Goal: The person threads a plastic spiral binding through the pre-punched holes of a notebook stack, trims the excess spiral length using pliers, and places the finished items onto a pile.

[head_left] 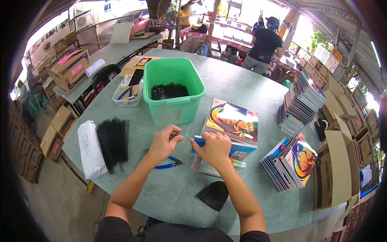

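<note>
My right hand [215,147] grips a blue-covered notebook [243,149], its bound edge tilted up toward my left hand. My left hand [164,143] is closed in a pinch just left of that edge; whatever sits between its fingertips is too small to name. Right behind the held notebook lies a stack of notebooks with an orange-and-black picture cover [234,121]. More notebooks [211,167] lie partly hidden under my right hand. Blue-handled pliers [168,164] rest beside my left forearm. A bundle of black plastic spirals [113,141] lies farther left.
A green tub [175,112] with black bits inside stands ahead, beside a clear tool box [128,101]. A white wrapped roll [90,149] lies left. Spiral notebooks [290,161] stack up at right, near an open carton [332,169]. A black curved piece [215,196] lies near me.
</note>
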